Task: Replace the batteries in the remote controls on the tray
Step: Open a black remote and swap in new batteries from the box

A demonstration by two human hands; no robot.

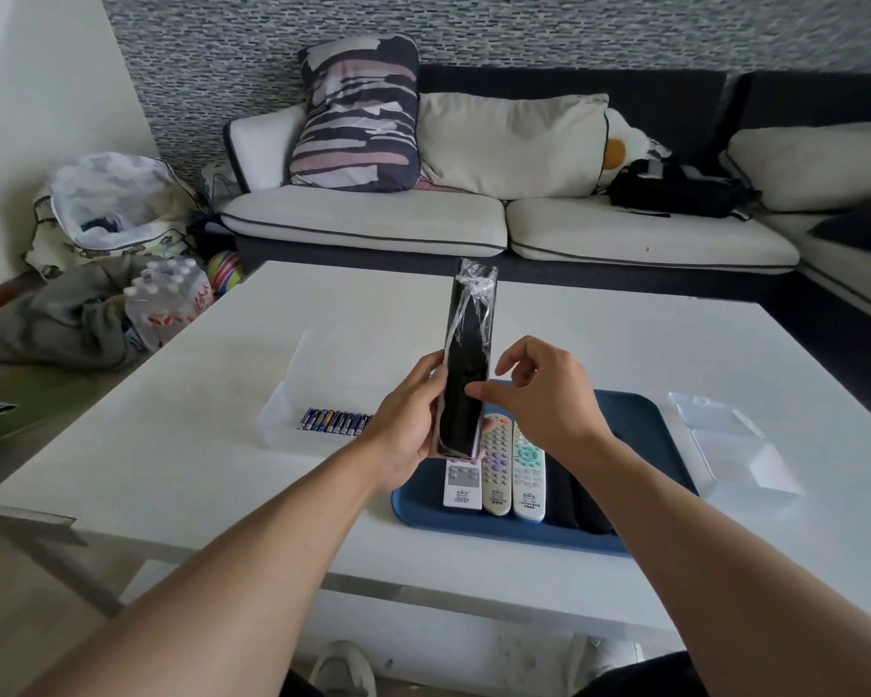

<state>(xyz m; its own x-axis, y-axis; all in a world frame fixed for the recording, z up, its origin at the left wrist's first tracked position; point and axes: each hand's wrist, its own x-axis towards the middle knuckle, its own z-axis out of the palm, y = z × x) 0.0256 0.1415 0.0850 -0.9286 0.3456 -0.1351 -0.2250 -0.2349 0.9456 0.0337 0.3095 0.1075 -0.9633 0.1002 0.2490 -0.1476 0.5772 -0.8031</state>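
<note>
Above the blue tray, my left hand grips the plastic-wrapped black remote upright; my right hand, fingers loosely curled, thumb touching its back, should slide the cover off squarely.

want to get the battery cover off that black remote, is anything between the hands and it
Yes: a clear plastic wrap covers the black remote control, bunched at its top end. The left hand grips the remote through it, and the right hand's thumb touches its face. Nothing else visible stands between.
</note>
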